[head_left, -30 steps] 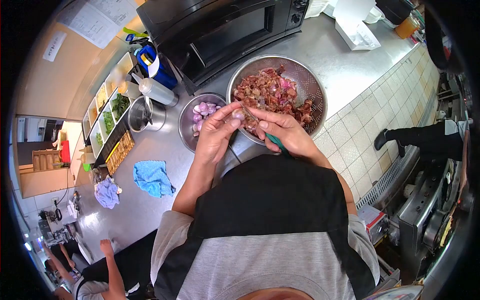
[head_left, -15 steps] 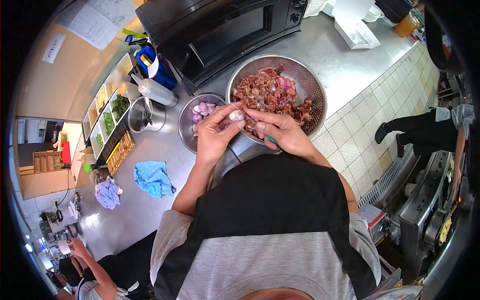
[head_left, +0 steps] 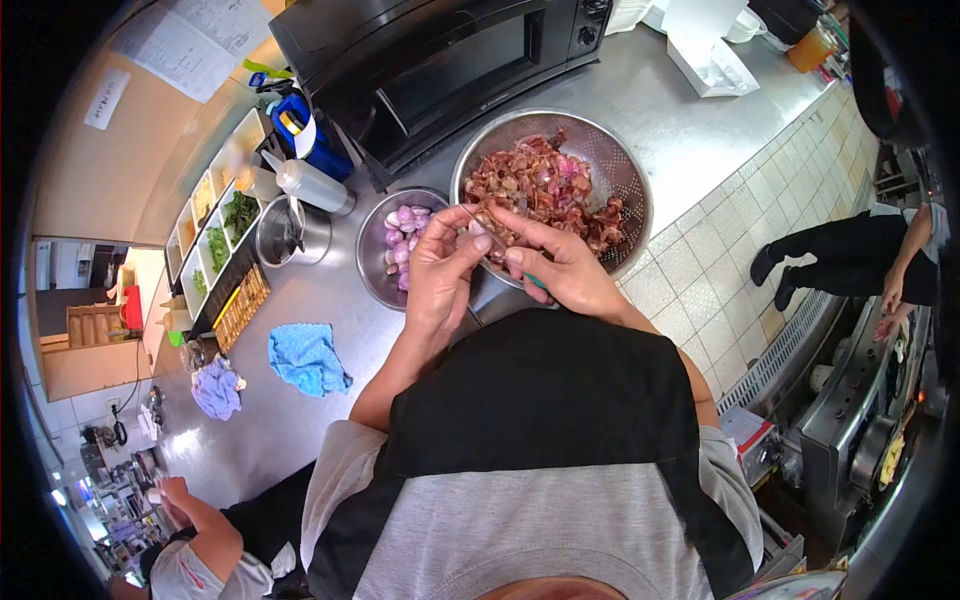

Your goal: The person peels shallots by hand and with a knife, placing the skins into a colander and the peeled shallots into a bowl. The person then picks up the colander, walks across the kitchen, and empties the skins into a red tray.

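My left hand pinches a pale purple shallot between thumb and fingertips, over the near edge of a steel colander. My right hand is closed on a small knife whose green handle shows below the fingers. Its blade lies against the shallot, partly covered by my fingers. Brown and reddish shallot skins heap up in the colander. Left of it, a steel bowl holds several smooth purple shallots; my left wrist is beside its rim.
Behind the colander stands a black oven. To the left are a steel pot, a squeeze bottle, a tray of chopped greens and a blue cloth. Co-workers stand at lower left and by the stove at right.
My hands have drawn closer together and the blade now lies across the shallot. My left hand has shifted slightly right, uncovering more of the shallot bowl. Both co-workers have moved.
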The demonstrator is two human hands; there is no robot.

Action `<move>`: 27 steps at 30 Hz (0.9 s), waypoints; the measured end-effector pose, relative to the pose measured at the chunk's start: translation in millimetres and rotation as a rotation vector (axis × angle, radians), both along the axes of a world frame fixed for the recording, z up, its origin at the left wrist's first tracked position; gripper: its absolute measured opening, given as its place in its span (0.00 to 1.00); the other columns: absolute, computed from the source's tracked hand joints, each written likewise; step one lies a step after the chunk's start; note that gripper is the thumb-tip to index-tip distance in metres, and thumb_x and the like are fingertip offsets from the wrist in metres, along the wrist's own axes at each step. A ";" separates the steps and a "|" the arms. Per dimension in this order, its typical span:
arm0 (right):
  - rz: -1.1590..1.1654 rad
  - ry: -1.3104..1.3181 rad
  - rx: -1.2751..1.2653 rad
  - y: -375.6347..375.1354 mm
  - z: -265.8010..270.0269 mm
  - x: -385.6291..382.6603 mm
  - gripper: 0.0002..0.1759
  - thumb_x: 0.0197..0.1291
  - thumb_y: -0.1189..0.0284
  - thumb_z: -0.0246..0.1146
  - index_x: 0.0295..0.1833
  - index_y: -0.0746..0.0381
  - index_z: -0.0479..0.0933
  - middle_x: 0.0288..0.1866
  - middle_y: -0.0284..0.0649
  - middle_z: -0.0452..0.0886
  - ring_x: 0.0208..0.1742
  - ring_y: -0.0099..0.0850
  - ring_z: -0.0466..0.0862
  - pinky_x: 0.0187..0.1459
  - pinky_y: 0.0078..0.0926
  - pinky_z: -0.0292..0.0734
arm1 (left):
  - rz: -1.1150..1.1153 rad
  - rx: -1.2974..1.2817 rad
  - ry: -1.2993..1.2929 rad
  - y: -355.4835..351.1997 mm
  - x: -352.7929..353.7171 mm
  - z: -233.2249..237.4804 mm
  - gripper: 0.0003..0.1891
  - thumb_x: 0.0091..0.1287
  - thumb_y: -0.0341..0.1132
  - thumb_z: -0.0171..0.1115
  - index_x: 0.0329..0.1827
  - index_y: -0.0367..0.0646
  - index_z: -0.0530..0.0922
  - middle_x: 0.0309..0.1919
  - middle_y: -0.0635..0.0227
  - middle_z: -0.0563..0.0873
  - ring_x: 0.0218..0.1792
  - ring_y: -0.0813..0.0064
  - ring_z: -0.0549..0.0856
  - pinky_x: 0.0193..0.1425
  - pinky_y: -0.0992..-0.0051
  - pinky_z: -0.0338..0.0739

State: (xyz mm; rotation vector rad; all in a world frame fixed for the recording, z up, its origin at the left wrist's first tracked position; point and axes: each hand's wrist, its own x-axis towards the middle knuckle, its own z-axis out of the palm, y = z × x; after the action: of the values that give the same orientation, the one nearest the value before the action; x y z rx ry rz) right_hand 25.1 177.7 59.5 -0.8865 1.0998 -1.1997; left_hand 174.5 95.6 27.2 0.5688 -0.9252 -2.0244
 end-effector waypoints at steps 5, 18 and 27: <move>-0.031 0.078 -0.057 -3.0 -15.2 1.4 0.24 0.66 0.74 0.54 0.68 0.55 0.66 0.28 0.29 0.71 0.21 0.15 0.65 0.20 0.13 0.61 | 0.014 -0.097 -0.060 -2.3 2.2 0.4 0.16 0.59 0.18 0.60 0.51 0.38 0.74 0.46 0.66 0.80 0.45 0.77 0.81 0.51 0.77 0.76; 0.009 0.009 -0.028 -0.5 -10.1 -0.1 0.23 0.67 0.74 0.53 0.68 0.56 0.66 0.29 0.31 0.72 0.20 0.16 0.65 0.20 0.13 0.60 | -0.005 -0.036 -0.068 -4.2 4.7 -4.0 0.17 0.60 0.20 0.61 0.53 0.38 0.76 0.43 0.67 0.82 0.45 0.79 0.81 0.54 0.78 0.75; 0.005 -0.026 0.007 -3.8 -12.2 -5.0 0.22 0.67 0.73 0.52 0.67 0.55 0.67 0.29 0.30 0.71 0.22 0.16 0.66 0.22 0.12 0.62 | 0.015 -0.081 -0.086 -3.7 4.9 -3.7 0.16 0.60 0.20 0.61 0.52 0.36 0.76 0.44 0.65 0.82 0.44 0.78 0.81 0.52 0.78 0.76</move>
State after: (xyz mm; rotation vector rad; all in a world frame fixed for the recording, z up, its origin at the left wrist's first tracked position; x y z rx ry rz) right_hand 20.0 173.9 47.3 -0.8656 1.0792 -1.1993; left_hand 179.4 91.9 23.5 0.6206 -1.0462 -1.9526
